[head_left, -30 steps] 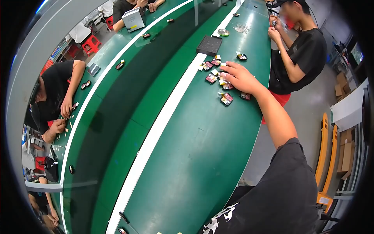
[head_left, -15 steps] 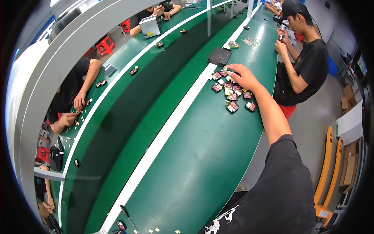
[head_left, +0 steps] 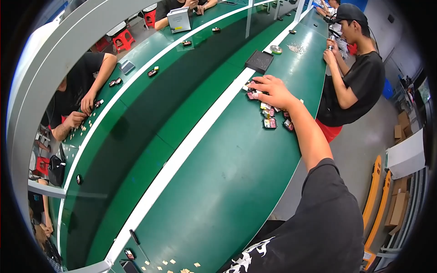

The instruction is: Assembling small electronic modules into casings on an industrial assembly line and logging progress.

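Square black-rimmed plastic pieces with pink faces and pale tabs (head_left: pixel 270 123): bunched in a crowded cluster on the tabletop, toward the far part of my view; some lie partly under the hand, others in the open on its near side.
Right hand (head_left: pixel 274 93): palm down over the cluster, fingers loosely bent and slightly apart, fingertips at the pieces nearest the white strip; the underside is hidden from my feed, so I cannot tell whether it grips any.
Left hand: outside my view.
Right arm (head_left: pixel 314 136): bare below a black short sleeve (head_left: pixel 330 195), reaching up from the lower right.
Smooth green tabletop (head_left: pixel 218 182): carries the cluster; a long white strip (head_left: pixel 175 157) borders it, and a dark lengthwise band (head_left: pixel 154 104) runs beyond.
Shallow black rectangular tray (head_left: pixel 259 61): I see it just past the cluster, beside the strip, near a round green-and-silver dish (head_left: pixel 276 49) and scattered tiny pale specks (head_left: pixel 297 48).
Near end: I make out a slim black pen (head_left: pixel 134 236), one separate dark piece (head_left: pixel 129 254) and small pale chips (head_left: pixel 165 262).
Co-workers: one in black (head_left: pixel 77 91) across the band has both hands low over the table; another in a dark cap (head_left: pixel 355 86), on the right, holds a small object up in both hands.
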Demonstrator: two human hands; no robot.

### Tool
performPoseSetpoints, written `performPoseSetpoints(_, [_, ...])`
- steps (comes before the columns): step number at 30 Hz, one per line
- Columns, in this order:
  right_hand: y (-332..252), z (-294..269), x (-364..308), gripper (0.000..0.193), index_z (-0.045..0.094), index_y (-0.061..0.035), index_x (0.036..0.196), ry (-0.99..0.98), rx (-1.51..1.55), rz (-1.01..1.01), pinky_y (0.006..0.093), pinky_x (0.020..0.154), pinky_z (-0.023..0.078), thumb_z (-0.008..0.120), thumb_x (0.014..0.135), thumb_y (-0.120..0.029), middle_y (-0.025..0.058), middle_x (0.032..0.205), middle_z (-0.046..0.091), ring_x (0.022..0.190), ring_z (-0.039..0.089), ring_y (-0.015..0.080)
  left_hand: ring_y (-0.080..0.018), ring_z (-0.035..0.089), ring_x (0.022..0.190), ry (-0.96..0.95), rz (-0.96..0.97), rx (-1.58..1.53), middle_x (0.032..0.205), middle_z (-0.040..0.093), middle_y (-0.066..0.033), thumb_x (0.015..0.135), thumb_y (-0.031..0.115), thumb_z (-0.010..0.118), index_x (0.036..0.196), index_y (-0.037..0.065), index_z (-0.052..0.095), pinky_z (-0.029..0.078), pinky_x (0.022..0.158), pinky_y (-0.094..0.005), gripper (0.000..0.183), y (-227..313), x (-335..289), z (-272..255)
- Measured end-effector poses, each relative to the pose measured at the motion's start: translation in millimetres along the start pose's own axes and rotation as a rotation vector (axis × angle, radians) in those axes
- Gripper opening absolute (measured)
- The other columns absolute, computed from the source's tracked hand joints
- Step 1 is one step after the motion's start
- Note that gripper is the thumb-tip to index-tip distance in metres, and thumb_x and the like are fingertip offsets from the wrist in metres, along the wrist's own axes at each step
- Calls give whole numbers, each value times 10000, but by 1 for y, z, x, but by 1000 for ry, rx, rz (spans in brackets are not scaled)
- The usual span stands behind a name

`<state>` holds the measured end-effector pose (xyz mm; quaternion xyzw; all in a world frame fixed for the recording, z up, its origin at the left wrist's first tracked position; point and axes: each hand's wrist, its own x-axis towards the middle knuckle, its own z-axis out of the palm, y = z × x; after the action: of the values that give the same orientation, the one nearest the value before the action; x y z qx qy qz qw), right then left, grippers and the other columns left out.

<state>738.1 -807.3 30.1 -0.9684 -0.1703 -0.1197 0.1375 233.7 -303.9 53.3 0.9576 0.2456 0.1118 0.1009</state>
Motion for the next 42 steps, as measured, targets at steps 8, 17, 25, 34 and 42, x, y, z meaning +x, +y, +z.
performPoseSetpoints(8, [-59, 12, -11, 487, 697, -260, 1344, 11, 88, -51, 506, 1191, 263, 662, 923, -503, 62, 1512, 556, 1416, 418, 379, -422, 641, 803, 55, 13, 23, 894, 692, -210, 1008, 247, 623, 1023, 0, 731, 517, 724, -500, 269, -15, -9, 3])
performPoseSetpoints(17, [-164, 32, -32, 472, 713, -176, 1293, 72, 80, -143, 491, 1159, 354, 720, 881, -406, 111, 1435, 613, 1348, 502, 388, -340, 594, 707, 148, 105, -60, 803, 575, -117, 960, 157, 644, 1078, 31, 655, 455, 596, -451, 173, -44, -17, 23])
performPoseSetpoints(25, [-286, 60, -71, 484, 698, -225, 1318, 2, 129, -235, 538, 1172, 284, 711, 879, -429, 60, 1490, 572, 1399, 437, 407, -318, 597, 695, 146, 157, -233, 804, 573, -99, 904, 124, 695, 1062, 67, 686, 466, 597, -426, 168, -42, -13, 7])
performPoseSetpoints(34, [-434, 80, -109, 463, 704, -230, 1275, 7, 198, -381, 625, 1139, 298, 730, 861, -437, 66, 1434, 599, 1365, 457, 415, -295, 607, 696, 145, 221, -356, 839, 583, -78, 876, 133, 709, 1074, 76, 690, 479, 592, -406, 207, -59, -17, 3])
performPoseSetpoints(42, [-513, 78, -142, 448, 685, -226, 1310, -93, 204, -422, 698, 1162, 215, 670, 937, -473, 112, 1462, 559, 1412, 413, 441, -285, 611, 688, 163, 222, -415, 830, 576, -73, 913, 143, 699, 1088, 73, 681, 497, 585, -396, 189, -66, -19, 3])
